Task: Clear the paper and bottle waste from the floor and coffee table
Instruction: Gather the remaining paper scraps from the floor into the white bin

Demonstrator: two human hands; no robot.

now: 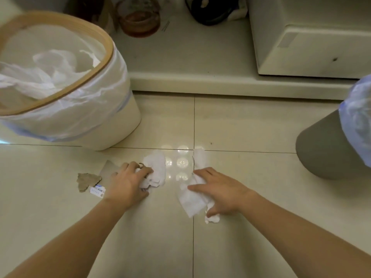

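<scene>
Both hands are down on the tiled floor. My left hand (128,182) is curled around a crumpled white tissue (156,169). To its left lie torn grey-brown cardboard scraps (86,180) and a small white printed wrapper (98,191). My right hand (219,190) lies flat on a second white tissue (190,199), fingers spread, thumb near a small white scrap (212,218). A white waste bin (112,109) with a wooden rim and a clear liner stands tilted at the left, with white paper inside it.
A second grey bin (325,149) with a bluish liner stands at the right edge. Behind runs a low white plinth (200,81) carrying a white cabinet (301,37), a brown glass jar (140,19) and a dark object (212,11).
</scene>
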